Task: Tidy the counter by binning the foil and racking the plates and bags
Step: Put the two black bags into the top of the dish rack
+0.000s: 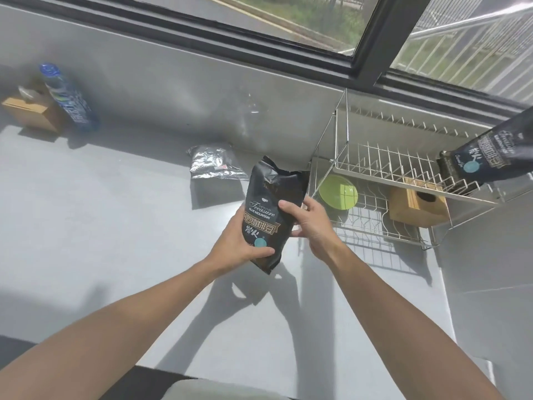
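Note:
A black coffee bag [271,197] is held above the grey counter [115,226], both hands on it. My left hand [239,243] grips its lower left side, and my right hand [310,223] grips its right edge. A second black coffee bag [487,158] leans on the upper tier of the wire dish rack [383,168] at the right. A green plate [338,192] stands in the rack's lower tier. A crumpled silver foil bag [215,164] lies on the counter behind the held bag.
A wooden box [415,207] sits in the rack's lower tier under the upper shelf. At the far left stand a blue bottle [69,98] and another wooden box [28,112]. A window runs along the back wall.

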